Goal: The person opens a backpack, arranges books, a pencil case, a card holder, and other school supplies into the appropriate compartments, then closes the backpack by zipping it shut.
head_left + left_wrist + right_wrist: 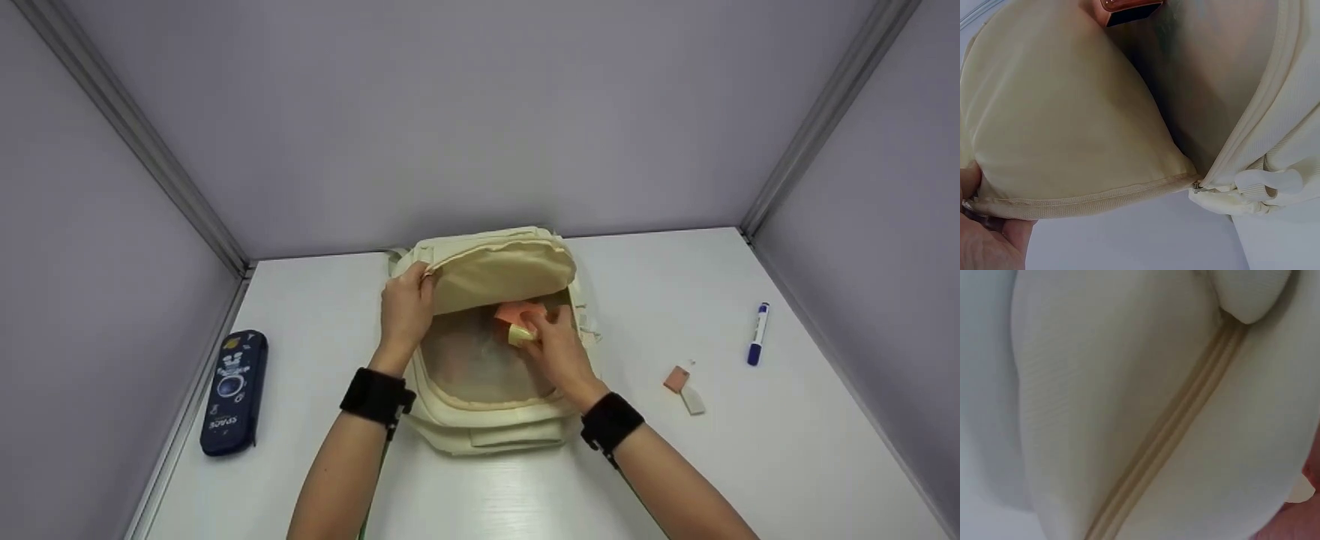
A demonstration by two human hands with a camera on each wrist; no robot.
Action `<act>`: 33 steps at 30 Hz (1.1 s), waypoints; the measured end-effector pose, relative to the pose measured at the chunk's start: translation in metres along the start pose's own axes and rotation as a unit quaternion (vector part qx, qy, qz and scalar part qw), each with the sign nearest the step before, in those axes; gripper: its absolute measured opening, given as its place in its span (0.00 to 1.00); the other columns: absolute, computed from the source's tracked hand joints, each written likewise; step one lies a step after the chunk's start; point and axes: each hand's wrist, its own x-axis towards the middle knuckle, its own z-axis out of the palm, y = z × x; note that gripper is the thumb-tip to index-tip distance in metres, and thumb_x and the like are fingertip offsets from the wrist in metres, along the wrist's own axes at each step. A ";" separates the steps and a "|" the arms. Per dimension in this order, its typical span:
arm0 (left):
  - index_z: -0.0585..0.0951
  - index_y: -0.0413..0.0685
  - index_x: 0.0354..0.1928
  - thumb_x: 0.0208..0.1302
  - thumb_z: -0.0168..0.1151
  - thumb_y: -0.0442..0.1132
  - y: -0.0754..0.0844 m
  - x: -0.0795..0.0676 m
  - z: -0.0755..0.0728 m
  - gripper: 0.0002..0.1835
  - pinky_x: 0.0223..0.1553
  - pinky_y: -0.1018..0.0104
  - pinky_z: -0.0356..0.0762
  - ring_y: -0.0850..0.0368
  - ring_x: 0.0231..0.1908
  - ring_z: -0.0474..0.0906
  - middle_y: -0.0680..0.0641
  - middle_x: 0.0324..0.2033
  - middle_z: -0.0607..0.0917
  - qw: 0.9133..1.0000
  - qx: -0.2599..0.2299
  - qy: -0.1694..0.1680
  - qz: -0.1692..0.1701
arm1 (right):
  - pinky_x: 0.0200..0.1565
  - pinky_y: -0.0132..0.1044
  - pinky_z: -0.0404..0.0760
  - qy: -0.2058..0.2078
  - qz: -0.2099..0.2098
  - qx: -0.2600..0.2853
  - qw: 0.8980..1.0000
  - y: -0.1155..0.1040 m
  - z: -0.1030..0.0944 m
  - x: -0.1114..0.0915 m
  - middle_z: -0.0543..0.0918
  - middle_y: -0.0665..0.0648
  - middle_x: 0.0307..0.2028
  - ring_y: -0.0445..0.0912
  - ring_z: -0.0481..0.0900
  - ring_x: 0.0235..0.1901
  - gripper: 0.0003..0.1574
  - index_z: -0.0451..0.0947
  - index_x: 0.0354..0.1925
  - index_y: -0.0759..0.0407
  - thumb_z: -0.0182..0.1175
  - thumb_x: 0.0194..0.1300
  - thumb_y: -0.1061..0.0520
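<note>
A cream backpack [517, 442] lies on the white table, its main compartment unzipped. My left hand [406, 307] pinches the zippered edge of the flap [502, 276], holding it raised. In the left wrist view, fingers [994, 244] grip that edge at the lower left. Inside the opening, my right hand [556, 352] holds a small orange and yellow item [520, 315] that looks like sticky notes. Part of it is hidden behind the fingers. The right wrist view shows mostly the bag's cream fabric [1084, 410] and a zipper [1168, 430], with a bit of the hand at the right edge.
A dark blue pencil case [234, 394] with space pictures lies at the left of the table. To the right are a small pinkish block [676, 379], a whitish piece [693, 401] touching it and a blue-capped marker [759, 334]. Grey panels [480, 112] enclose the table.
</note>
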 end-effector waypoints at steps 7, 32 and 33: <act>0.82 0.41 0.33 0.68 0.62 0.41 0.000 -0.001 0.001 0.10 0.25 0.55 0.68 0.53 0.22 0.68 0.48 0.20 0.80 1.000 -0.002 -0.002 -0.002 | 0.27 0.43 0.77 0.037 -0.072 -0.044 0.996 -0.005 0.005 -0.007 0.71 0.59 0.38 0.49 0.75 0.28 0.17 0.77 0.45 0.59 0.71 0.59 0.63; 0.82 0.40 0.35 0.68 0.62 0.37 -0.006 -0.009 -0.002 0.07 0.28 0.52 0.73 0.52 0.23 0.71 0.44 0.25 0.84 1.000 -0.008 0.003 0.005 | 0.38 0.43 0.79 0.005 -0.269 -0.078 0.960 -0.007 0.016 -0.002 0.79 0.56 0.43 0.49 0.79 0.37 0.14 0.82 0.47 0.63 0.66 0.61 0.66; 0.82 0.41 0.35 0.68 0.62 0.38 -0.006 -0.009 -0.002 0.07 0.27 0.53 0.72 0.53 0.23 0.70 0.44 0.24 0.84 1.000 -0.009 0.004 0.007 | 0.39 0.43 0.79 0.002 -0.280 -0.079 0.957 -0.007 0.016 -0.001 0.78 0.56 0.43 0.50 0.79 0.38 0.13 0.82 0.47 0.64 0.65 0.62 0.66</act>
